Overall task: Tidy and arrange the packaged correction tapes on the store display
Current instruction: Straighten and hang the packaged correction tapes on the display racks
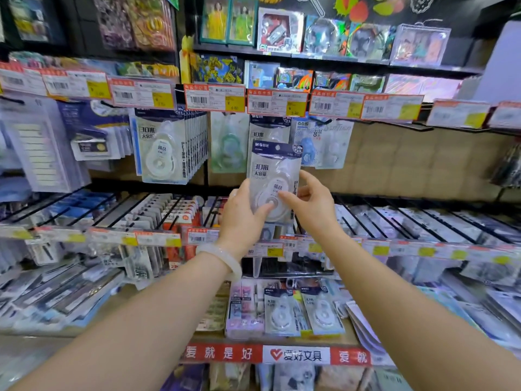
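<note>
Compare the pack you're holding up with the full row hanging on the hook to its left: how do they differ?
The held pack is a single one, off any hook, gripped by the left hand and right hand; the hanging row is many packs stacked on one hook. The held pack has a dark header; the front pack in the row looks mostly white, with only a thin dark top edge. Both show "30米" print and a white dispenser.

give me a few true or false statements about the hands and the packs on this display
1. Both hands hold one correction tape pack. True.
2. The left hand wears a pale bracelet. True.
3. The held pack hangs on a hook. False: it is off the hooks, in front of the display.
4. The full row of matching packs hangs right of the held pack. False: left.
5. The right hand is empty. False: its fingers pinch the pack.
</note>
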### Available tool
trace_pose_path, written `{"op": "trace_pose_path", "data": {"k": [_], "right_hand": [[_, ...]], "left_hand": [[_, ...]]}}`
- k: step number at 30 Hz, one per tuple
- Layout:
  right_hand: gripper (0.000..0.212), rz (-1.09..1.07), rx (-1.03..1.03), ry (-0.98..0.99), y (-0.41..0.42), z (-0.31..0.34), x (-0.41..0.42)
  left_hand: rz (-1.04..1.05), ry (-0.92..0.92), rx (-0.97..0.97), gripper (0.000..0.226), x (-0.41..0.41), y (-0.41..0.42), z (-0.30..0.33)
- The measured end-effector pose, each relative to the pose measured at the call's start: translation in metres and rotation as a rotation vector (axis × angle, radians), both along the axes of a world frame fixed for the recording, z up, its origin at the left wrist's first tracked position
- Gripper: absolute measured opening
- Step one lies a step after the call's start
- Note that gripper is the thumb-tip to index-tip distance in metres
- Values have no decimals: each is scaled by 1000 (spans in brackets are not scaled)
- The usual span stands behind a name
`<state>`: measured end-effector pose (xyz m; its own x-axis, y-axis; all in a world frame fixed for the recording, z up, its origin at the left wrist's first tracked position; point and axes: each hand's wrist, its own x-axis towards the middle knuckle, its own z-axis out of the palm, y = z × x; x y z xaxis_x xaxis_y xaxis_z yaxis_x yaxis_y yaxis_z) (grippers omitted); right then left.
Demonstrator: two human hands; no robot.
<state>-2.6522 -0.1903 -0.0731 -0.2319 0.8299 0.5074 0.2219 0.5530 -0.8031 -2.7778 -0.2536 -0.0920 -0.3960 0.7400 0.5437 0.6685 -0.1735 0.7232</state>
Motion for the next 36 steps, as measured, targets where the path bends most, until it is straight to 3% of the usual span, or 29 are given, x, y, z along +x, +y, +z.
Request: {"op": "trace_pose_path", "data": {"k": [11,25,36], "right_hand": [[65,2,54,-25,36,42,-13],[65,-7,120,-11,55,26,-20],[61,-43,107,-28,90,23,-40]], "left_hand": [[75,72,65,58,-14,38,35],[104,32,99,75,-14,53,20],[179,33,-19,67,-29,90,27]]}}
